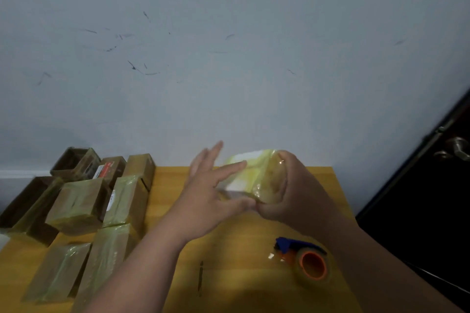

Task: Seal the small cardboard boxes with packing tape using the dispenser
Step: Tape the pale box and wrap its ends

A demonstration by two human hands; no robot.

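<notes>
Right grip (282, 190) clamped round the far end of a small box (251, 175), lifted just above the yellow bench (254, 236). Left grip (216, 185) released, fingers (230, 168) straight and laid flat along the box's near side, thumb underneath. Box already wrapped in glossy tape. Looks like the smoothing stage: pressing the tape down, likely the close of this box's sealing. Tape dispenser (305, 259), blue with an orange-cored roll, lying idle on the bench below the right forearm. Pile of taped boxes (101, 198) crowded at the bench's left side. Next, probably: set this box among the pile, pick an unsealed one, then reach for the dispenser. Hard to tell which boxes remain unsealed.
</notes>
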